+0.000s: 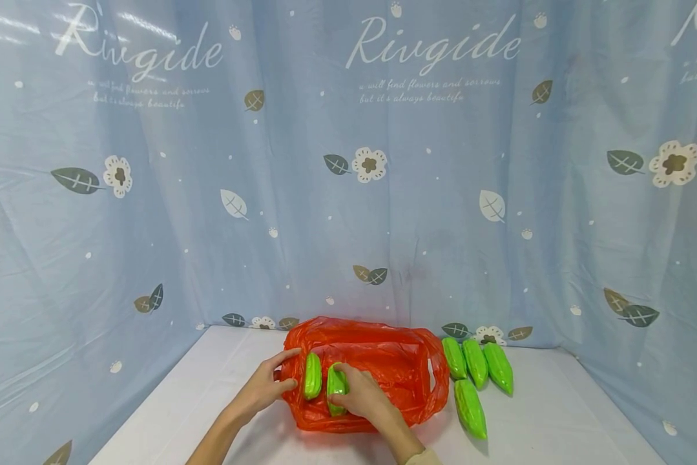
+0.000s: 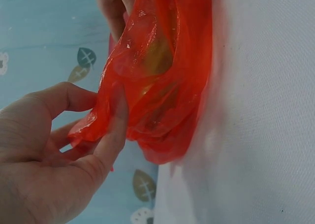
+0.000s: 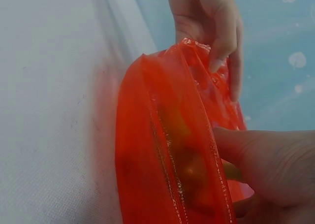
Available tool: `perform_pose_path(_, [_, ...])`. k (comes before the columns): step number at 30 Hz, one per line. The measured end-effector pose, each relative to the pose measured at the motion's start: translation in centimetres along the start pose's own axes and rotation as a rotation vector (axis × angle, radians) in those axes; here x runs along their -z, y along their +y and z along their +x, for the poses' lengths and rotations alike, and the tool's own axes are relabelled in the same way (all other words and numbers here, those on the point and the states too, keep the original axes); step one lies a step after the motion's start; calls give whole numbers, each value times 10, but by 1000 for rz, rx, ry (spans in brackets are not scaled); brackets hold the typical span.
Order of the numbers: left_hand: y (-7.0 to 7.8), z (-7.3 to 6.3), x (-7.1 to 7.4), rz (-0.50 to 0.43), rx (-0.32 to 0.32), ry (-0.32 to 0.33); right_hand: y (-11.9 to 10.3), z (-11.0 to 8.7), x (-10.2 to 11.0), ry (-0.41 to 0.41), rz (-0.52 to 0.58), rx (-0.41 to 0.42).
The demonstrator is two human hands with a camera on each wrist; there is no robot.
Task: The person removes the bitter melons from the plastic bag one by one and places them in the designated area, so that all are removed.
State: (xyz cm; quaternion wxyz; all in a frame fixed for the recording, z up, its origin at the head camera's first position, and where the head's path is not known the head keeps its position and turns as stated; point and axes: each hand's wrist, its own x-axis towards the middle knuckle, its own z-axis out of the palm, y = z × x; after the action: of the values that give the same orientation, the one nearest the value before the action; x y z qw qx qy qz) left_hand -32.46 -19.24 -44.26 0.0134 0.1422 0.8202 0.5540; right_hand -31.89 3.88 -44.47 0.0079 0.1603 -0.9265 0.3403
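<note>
A red plastic bag (image 1: 395, 371) lies on the table with its mouth spread wide. My left hand (image 1: 267, 384) pinches the bag's left edge between thumb and fingers, as the left wrist view shows up close. Inside the bag my right hand (image 1: 362, 392) grips a green, ridged, shiny-wrapped packet (image 1: 336, 387). Just left of it, a second green packet (image 1: 312, 376) lies in the bag. In the right wrist view the right hand (image 3: 275, 170) reaches over the rim, its fingertips hidden behind the red film.
To the right of the bag, several more green packets (image 1: 470, 407) lie on the white table (image 1: 534, 420). A blue printed curtain (image 1: 348, 226) hangs behind the table and along both sides.
</note>
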Motion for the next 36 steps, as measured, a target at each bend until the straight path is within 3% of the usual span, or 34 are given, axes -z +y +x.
perform_pose_path(13, [1,0,0,-5,-7,1,1,1,2,-13,7,-21])
perform_pose_path(36, [1,-2,0,-23,0,-3,2,-8,13,-1,64,12])
